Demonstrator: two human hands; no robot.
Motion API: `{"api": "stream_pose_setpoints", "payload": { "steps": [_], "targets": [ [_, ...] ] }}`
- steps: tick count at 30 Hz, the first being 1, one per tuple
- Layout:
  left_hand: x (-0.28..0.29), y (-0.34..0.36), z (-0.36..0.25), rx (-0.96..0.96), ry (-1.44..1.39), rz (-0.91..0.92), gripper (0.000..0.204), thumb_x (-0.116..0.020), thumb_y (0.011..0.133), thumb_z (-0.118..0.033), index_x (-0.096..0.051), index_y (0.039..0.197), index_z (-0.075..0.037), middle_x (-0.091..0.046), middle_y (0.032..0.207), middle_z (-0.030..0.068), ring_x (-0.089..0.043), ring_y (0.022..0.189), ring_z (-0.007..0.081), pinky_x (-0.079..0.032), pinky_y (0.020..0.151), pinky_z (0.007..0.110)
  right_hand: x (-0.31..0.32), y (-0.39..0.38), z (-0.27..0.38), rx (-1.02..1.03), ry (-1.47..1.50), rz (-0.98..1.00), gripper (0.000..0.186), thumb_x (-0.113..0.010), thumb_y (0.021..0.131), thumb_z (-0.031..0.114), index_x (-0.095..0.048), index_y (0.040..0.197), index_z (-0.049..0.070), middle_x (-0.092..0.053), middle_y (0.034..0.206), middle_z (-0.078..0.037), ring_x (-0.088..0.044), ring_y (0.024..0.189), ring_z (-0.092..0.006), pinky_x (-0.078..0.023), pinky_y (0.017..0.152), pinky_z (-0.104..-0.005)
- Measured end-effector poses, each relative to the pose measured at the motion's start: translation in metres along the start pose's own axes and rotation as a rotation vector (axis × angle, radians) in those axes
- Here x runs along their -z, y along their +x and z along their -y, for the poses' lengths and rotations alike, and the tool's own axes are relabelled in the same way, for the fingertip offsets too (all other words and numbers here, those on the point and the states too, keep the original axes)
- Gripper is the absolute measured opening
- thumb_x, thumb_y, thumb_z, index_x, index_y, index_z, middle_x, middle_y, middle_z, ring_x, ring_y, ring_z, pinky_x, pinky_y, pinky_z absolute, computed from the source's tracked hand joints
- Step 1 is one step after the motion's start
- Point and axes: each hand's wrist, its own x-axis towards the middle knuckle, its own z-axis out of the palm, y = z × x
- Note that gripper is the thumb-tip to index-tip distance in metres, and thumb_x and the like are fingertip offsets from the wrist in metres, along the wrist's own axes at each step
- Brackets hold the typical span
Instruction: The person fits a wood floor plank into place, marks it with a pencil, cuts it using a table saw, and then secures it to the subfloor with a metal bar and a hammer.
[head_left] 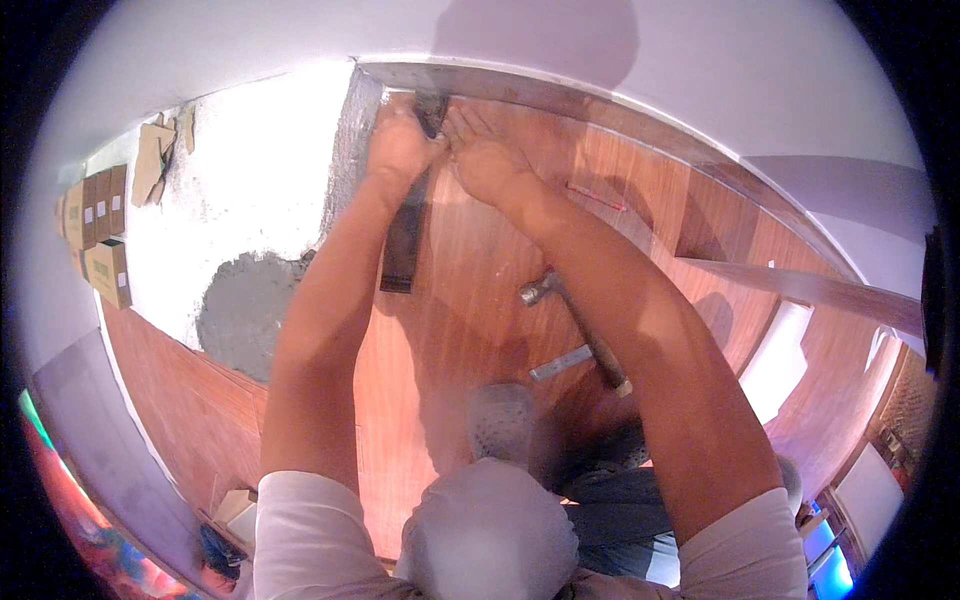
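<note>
A long dark strip point(400, 250) lies on the reddish wood-look floor point(470, 260), beside the edge of the pale bare patch, its far end close to the wall corner. My left hand point(402, 145) is closed at the far part of this strip, fingers curled against it. Just to the right, my right hand point(487, 163) rests flat with fingers stretched toward the strip, its fingertips near my left thumb. Under my right forearm lies a hammer point(575, 310), its head to the left and its handle partly hidden. A short silvery flat piece point(562, 362) lies beside the handle.
A red pencil-like stick point(597, 196) lies on the floor to the right. Wet-looking grey mortar point(248, 312) covers part of the pale patch point(250, 190) at left. Brown cardboard boxes point(108, 272) and broken board scraps point(153, 160) lie along the left wall. Skirting point(560, 98) borders the far wall.
</note>
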Motion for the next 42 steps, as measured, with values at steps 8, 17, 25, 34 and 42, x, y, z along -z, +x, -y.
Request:
{"api": "stream_pose_setpoints", "payload": {
  "steps": [8,17,25,34,42],
  "targets": [
    [-0.01,0.005,0.035,0.005,-0.51,0.04,0.046,-0.084,0.082,-0.018,-0.066,0.118,0.005,-0.07,0.113,0.0209,-0.066,0.107,0.0323,-0.052,0.095,0.041,0.008,0.005,0.001,-0.013,0.087,0.042,0.055,-0.043,0.1,0.014,-0.045,0.152,-0.006,-0.034,0.165,-0.022,-0.033,0.154,-0.0356,-0.028,0.127,-0.0432],
    [-0.047,0.016,0.085,0.354,-1.013,0.16,0.019,-0.078,0.091,-0.013,-0.07,0.103,0.0,-0.075,0.096,0.0085,-0.068,0.089,0.0217,-0.051,0.083,0.034,0.001,0.011,-0.002,0.086,-0.051,0.051,0.055,-0.046,0.101,0.018,-0.048,0.149,-0.006,-0.037,0.163,-0.025,-0.037,0.152,-0.0369,-0.031,0.125,-0.044],
    [-0.027,-0.006,0.033,0.289,-0.717,-0.119,0.019,-0.076,0.093,-0.015,-0.071,0.101,0.001,-0.074,0.092,0.0129,-0.068,0.082,0.0219,-0.052,0.079,0.036,0.003,0.005,-0.003,0.188,-0.222,0.045,0.053,-0.047,0.101,0.023,-0.053,0.145,-0.005,-0.04,0.162,-0.024,-0.037,0.151,-0.0366,-0.029,0.126,-0.042],
    [-0.031,-0.008,0.039,0.467,-1.146,-0.105,0.021,-0.062,0.104,-0.019,-0.07,0.107,0.001,-0.068,0.094,0.0016,-0.059,0.082,0.0145,-0.048,0.078,0.031,0.005,0.004,-0.008,0.063,0.012,0.0,0.057,-0.044,0.103,0.027,-0.047,0.151,-0.004,-0.037,0.164,-0.02,-0.034,0.153,-0.0353,-0.027,0.127,-0.0418],
    [-0.006,-0.077,0.014,0.524,-1.039,-0.05,0.02,-0.062,0.104,-0.018,-0.069,0.101,0.0,-0.065,0.084,0.0016,-0.055,0.07,0.0133,-0.047,0.068,0.033,0.012,0.0,-0.009,0.011,0.171,0.007,0.054,-0.05,0.098,0.016,-0.051,0.148,-0.005,-0.04,0.162,-0.021,-0.036,0.151,-0.0379,-0.03,0.126,-0.0428]
  ]
}}
